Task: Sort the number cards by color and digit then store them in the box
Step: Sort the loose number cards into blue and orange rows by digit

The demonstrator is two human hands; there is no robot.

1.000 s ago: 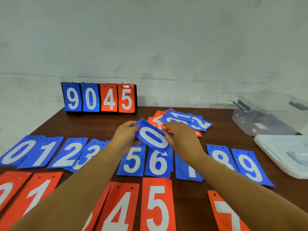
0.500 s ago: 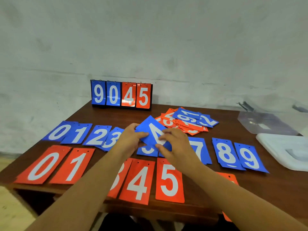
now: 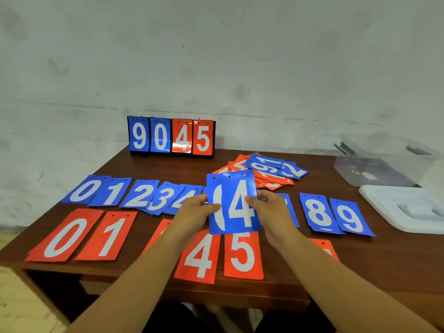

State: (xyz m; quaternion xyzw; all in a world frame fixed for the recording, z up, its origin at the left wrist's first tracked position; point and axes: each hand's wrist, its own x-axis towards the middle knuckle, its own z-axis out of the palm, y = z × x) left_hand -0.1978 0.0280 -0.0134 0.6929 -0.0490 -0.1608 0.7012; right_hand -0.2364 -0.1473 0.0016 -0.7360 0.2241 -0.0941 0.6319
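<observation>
Lifted and squared up since half a second ago, two blue cards now stand fanned at frame centre. The left hand (image 3: 195, 213) pinches the blue 0 card (image 3: 215, 188), and the right hand (image 3: 274, 212) pinches the blue 4 card (image 3: 240, 205) lying over it. Sorting is the step in hand. Next, each card needs parting and laying on its match in the blue row (image 3: 110, 192) on the counter (image 3: 156, 169). Hands and arms hide blue 5 to 7 and red 2 and 3. The unsorted pile (image 3: 264, 173) and the box (image 3: 370, 170) sit upper right.
</observation>
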